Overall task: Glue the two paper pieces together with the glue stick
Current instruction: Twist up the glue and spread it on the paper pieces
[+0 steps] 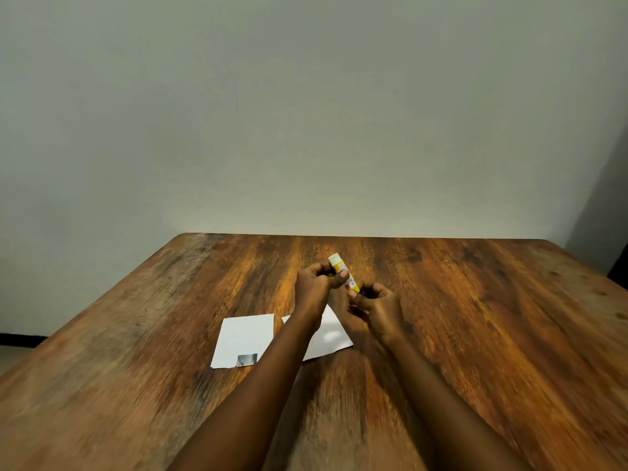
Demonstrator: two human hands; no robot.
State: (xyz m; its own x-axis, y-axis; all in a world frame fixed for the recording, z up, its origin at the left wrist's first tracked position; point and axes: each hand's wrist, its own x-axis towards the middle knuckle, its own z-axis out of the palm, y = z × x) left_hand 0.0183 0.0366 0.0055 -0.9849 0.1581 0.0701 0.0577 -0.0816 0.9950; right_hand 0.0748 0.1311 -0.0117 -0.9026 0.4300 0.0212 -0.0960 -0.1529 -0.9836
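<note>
A yellow glue stick (342, 270) with a white cap is held tilted above the wooden table (136, 351). My left hand (314, 283) grips its upper part near the cap. My right hand (375, 309) pinches its lower end. Two white paper pieces lie flat on the table below my hands. The left paper (243, 338) has a small grey patch at its near edge. The right paper (328, 338) lies partly hidden under my left forearm. The two papers lie side by side, close but not overlapping.
A plain pale wall (306, 113) rises behind the table's far edge (373, 236). Something dark stands at the far right by the table's corner (618, 266). Bare wood surrounds the papers on all sides.
</note>
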